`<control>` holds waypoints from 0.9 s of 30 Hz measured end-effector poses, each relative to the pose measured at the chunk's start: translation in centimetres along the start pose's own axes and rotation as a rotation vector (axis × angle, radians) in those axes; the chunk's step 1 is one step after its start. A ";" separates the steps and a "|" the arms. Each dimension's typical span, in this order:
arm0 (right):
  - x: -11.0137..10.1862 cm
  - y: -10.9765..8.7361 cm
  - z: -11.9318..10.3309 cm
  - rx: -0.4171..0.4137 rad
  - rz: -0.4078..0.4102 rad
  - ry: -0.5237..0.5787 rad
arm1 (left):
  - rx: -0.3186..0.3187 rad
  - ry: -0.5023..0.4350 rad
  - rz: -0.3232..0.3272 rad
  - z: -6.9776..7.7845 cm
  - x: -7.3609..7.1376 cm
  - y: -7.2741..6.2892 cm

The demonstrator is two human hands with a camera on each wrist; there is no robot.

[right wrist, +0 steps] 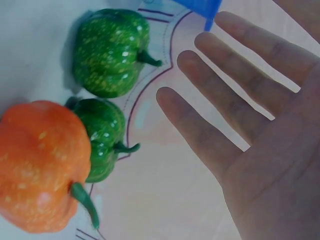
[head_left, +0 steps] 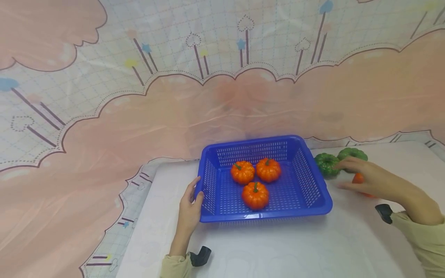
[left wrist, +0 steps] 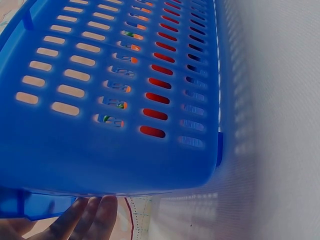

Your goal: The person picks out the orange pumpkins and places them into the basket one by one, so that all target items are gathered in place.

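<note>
A blue plastic basket (head_left: 260, 213) holds three small orange pumpkins, one of them a front pumpkin (head_left: 255, 196). My left hand (head_left: 189, 212) holds its left rim, thumb at the top edge; the fingers (left wrist: 102, 215) show just past the rim in the left wrist view. To the right of the basket, my right hand (head_left: 373, 179) hovers with fingers spread and nothing in it. Near it are two green pumpkins, a nearer one (head_left: 326, 166) and a farther one (head_left: 352, 153). Another orange pumpkin (right wrist: 42, 165) is partly hidden behind this hand in the head view.
A white table surface (head_left: 271, 251) lies under everything. Behind it hangs a patterned pink and white cloth (head_left: 167, 123). Each wrist carries a black strap piece, such as the left one (head_left: 201, 256).
</note>
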State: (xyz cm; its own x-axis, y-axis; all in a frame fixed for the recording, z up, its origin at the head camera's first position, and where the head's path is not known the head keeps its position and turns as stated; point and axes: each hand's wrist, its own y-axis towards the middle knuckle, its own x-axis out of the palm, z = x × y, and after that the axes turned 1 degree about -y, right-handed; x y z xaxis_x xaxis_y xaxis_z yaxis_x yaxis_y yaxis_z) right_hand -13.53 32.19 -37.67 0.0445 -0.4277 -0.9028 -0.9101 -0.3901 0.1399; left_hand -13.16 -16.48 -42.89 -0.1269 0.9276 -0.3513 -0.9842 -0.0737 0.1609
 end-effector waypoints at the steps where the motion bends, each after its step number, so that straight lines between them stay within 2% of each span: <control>1: 0.0 -0.1 0.1 0.007 -0.001 0.002 | -0.001 0.001 0.000 0.0 0.0 0.0; 7: -0.1 -0.6 1.2 0.056 -0.035 0.015 | -0.004 0.001 0.001 0.1 0.0 0.0; 16: 0.3 -1.3 2.9 0.035 -0.004 -0.066 | -0.008 0.005 0.003 0.0 0.1 -0.1; 23: 0.1 -1.4 3.6 0.080 -0.050 0.003 | -0.012 0.003 0.001 0.0 0.0 0.0; 27: 0.0 -1.5 3.8 0.101 -0.037 -0.008 | -0.006 -0.004 -0.001 0.0 0.0 0.0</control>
State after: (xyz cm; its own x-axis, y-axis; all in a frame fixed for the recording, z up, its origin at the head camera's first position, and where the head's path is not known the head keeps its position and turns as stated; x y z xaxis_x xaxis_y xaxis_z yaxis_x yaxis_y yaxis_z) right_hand -13.72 35.89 -39.45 0.0758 -0.4080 -0.9098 -0.9448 -0.3211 0.0653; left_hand -13.19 -16.48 -42.89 -0.1253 0.9293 -0.3475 -0.9851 -0.0750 0.1546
